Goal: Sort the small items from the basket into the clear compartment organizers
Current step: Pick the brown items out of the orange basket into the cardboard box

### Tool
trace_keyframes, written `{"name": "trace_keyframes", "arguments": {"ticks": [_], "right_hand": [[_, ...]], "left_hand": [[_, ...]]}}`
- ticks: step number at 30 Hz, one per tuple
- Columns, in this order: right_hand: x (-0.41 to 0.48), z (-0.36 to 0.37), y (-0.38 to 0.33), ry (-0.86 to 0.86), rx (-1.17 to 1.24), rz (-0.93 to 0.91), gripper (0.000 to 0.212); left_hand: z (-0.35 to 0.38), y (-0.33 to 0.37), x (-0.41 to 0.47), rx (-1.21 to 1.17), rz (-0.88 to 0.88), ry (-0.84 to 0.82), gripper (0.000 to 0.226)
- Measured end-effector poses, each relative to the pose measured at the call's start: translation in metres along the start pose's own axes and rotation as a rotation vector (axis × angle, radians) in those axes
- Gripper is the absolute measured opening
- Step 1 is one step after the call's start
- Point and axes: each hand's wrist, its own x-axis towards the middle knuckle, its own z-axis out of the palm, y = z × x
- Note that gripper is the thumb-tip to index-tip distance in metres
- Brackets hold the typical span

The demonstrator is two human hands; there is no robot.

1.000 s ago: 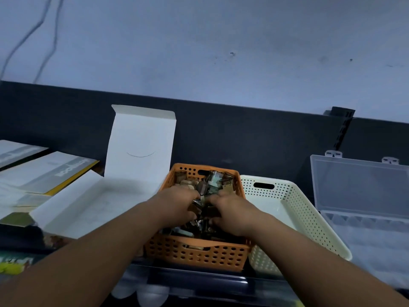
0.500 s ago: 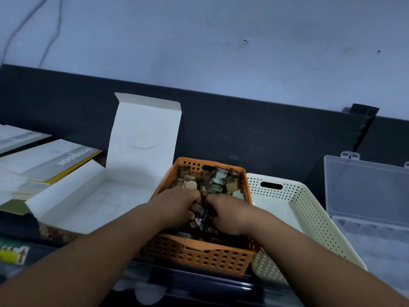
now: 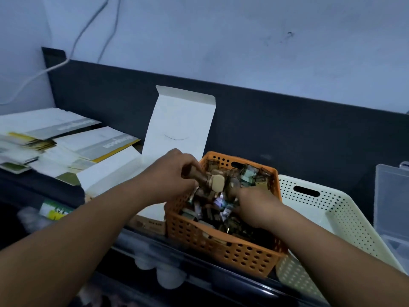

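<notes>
An orange perforated basket [image 3: 223, 249] in the middle holds several small brown, tan and metallic items [image 3: 247, 176]. My left hand [image 3: 170, 173] is raised over the basket's left rim and is shut on a handful of brown and tan wooden pieces [image 3: 210, 181]. My right hand [image 3: 254, 207] is lower, palm down inside the basket among the items; its fingers are hidden. A clear compartment organizer [image 3: 391, 209] with its lid up stands at the far right edge. Another clear organizer [image 3: 168, 271] lies in front of the basket, below my forearms.
A cream perforated basket [image 3: 345, 220] sits right of the orange one. An open white cardboard box [image 3: 177, 127] stands behind my left hand. Stacked papers and booklets [image 3: 66, 140] cover the left. A dark panel runs along the back wall.
My left hand has lifted out of the basket to the upper left with a handful of wooden pieces. The camera has swung left, so the basket and organizer sit further right.
</notes>
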Motion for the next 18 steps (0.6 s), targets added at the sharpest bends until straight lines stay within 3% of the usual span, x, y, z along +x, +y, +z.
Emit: {"name": "trace_keyframes", "arguments": {"ticks": [3,6,8,11,14,18], "right_hand": [[0.001,-0.009,-0.008,-0.032,-0.012,0.057,0.025],[0.002,-0.034,-0.019,0.077,0.076,0.074,0.018],[0.008,-0.047,-0.032,0.158,0.223,-0.019,0.015],[0.028,-0.051,-0.063,0.247,0.47,-0.147,0.032],[0.052,-0.041,-0.091,0.269,0.421,-0.18,0.047],[0.074,-0.027,-0.112,0.19,0.262,-0.219,0.042]], "left_hand": [[-0.021,-0.019,0.002,-0.027,-0.033,-0.011,0.029],[-0.037,-0.041,0.007,-0.01,-0.109,-0.043,0.033],[-0.043,-0.055,0.011,0.018,-0.166,-0.051,0.028],[-0.052,-0.078,0.021,0.043,-0.224,-0.077,0.018],[-0.055,-0.097,0.031,0.112,-0.254,-0.119,0.015],[-0.049,-0.116,0.044,0.169,-0.272,-0.2,0.023]]}}
